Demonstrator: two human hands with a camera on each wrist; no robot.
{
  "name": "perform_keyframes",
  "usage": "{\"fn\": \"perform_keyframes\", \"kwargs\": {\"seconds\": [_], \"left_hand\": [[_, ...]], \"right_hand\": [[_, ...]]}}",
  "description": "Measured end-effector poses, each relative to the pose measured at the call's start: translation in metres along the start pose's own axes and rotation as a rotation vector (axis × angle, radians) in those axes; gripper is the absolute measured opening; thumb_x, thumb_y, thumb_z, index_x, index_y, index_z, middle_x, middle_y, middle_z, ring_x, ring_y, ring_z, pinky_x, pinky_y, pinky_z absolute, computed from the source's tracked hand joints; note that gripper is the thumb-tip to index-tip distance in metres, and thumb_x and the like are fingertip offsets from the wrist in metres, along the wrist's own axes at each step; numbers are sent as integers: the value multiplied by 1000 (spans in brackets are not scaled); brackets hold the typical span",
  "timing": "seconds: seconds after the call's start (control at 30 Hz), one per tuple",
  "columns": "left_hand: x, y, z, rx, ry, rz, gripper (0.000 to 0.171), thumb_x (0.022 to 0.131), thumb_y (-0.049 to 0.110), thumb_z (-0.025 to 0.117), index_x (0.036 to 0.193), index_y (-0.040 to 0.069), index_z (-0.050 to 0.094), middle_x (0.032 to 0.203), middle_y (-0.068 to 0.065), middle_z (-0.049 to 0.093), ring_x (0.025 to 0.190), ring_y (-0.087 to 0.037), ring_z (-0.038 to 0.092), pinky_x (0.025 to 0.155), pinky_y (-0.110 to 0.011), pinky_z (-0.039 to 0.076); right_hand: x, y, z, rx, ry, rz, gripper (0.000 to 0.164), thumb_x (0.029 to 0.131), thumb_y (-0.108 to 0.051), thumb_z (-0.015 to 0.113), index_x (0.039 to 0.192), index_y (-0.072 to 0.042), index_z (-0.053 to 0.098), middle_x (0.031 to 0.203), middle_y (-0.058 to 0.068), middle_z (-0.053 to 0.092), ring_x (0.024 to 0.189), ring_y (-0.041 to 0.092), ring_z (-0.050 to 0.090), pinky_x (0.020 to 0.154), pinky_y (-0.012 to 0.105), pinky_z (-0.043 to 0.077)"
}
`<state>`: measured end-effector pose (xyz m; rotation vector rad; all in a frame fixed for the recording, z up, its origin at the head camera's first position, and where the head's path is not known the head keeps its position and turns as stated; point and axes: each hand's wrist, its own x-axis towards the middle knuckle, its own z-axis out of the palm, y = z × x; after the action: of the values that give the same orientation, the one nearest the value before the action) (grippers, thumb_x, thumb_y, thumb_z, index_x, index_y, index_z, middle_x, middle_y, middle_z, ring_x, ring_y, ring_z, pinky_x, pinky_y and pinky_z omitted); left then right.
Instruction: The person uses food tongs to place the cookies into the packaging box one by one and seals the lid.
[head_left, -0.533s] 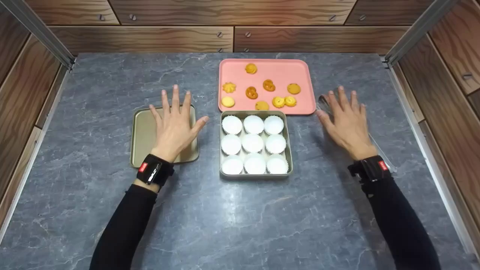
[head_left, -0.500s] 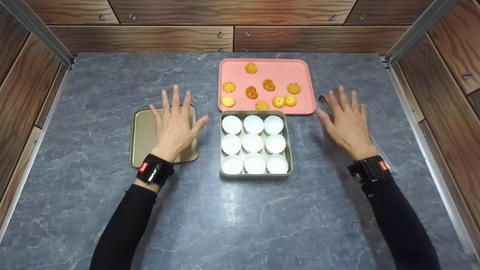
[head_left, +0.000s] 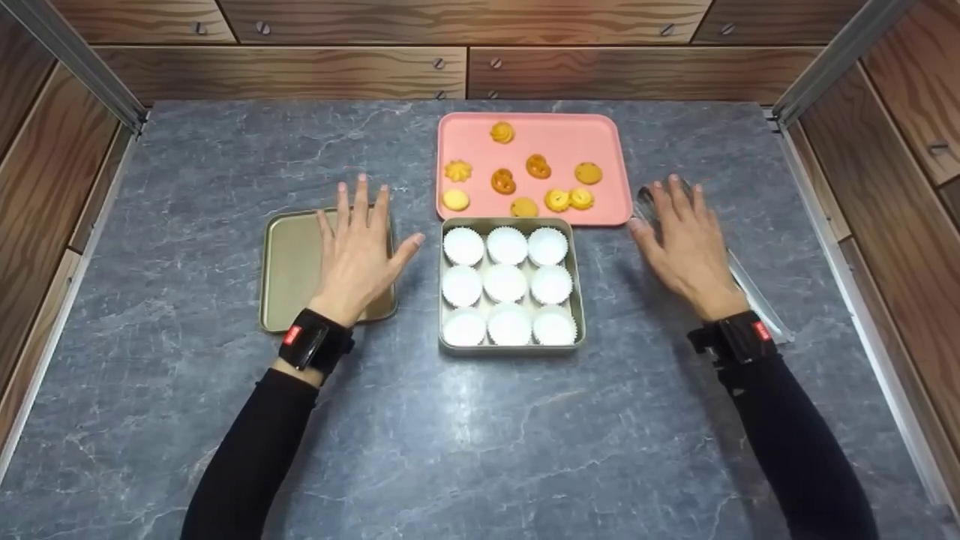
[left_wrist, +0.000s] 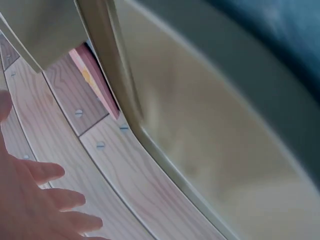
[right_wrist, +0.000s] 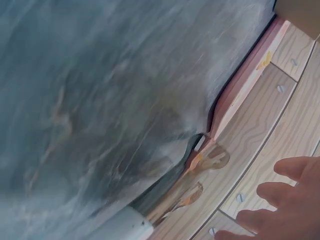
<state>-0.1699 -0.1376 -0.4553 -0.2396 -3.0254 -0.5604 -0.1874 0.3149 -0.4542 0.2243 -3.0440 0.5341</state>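
Observation:
My left hand [head_left: 356,259] hovers over a gold-coloured tin lid [head_left: 287,270] lying inner side up, its fingers spread and straight. The lid fills much of the left wrist view. On the right, my other hand [head_left: 686,251] stretches its fingers above a pair of metal tongs [head_left: 756,296], hiding their middle; the shiny tongs [right_wrist: 167,195] show fully apart from the hand in the right wrist view. Between the hands stands a square tin [head_left: 512,349] with several white paper cups [head_left: 505,284] in rows. Neither hand holds anything.
Behind the tin lies a pink tray [head_left: 551,135] carrying several small cookies, among them pretzel shapes [head_left: 503,181], a swirl [head_left: 502,133] and round ones [head_left: 588,173]. Wood-patterned panels [head_left: 277,71] wall in the grey marbled table [head_left: 480,442] at the back and sides.
My left hand has shifted slightly right and the right hand slightly left, showing more of the tongs. The head view has tilted a little; the tin, tray and lid stay in place.

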Motion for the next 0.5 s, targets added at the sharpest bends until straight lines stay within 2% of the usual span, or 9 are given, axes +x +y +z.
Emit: {"fn": "perform_keyframes", "kwargs": {"seconds": [0.2, 0.37, 0.43, 0.5], "left_hand": [[-6, 13, 2, -38, -3, 45, 89, 103, 63, 47, 163, 1, 24, 170, -24, 14, 157, -41, 8, 126, -62, 7], [-12, 25, 6, -149, -35, 77, 85, 104, 53, 54, 160, -5, 27, 165, -28, 24, 154, -41, 23, 126, -54, 20], [-14, 31, 8, -204, -48, 82, 83, 104, 49, 56, 158, -7, 29, 162, -30, 30, 150, -42, 32, 124, -52, 28], [-16, 36, 11, -238, -55, 86, 80, 104, 46, 58, 157, -8, 32, 156, -30, 41, 137, -41, 50, 117, -51, 41]], "right_hand": [[-5, -15, 4, 49, -23, -26, 82, 107, -59, 37, 163, -1, 22, 170, 23, 14, 153, 53, 9, 124, 65, 11], [-10, -31, 9, 101, -40, -66, 81, 108, -56, 41, 164, -2, 21, 169, 23, 19, 153, 48, 17, 125, 62, 16], [-13, -37, 11, 120, -58, -70, 82, 107, -57, 41, 164, -2, 20, 169, 23, 21, 153, 46, 21, 125, 60, 18], [-16, -42, 12, 143, -80, -55, 84, 106, -60, 40, 164, -2, 19, 168, 23, 22, 151, 47, 26, 123, 61, 21]]}}
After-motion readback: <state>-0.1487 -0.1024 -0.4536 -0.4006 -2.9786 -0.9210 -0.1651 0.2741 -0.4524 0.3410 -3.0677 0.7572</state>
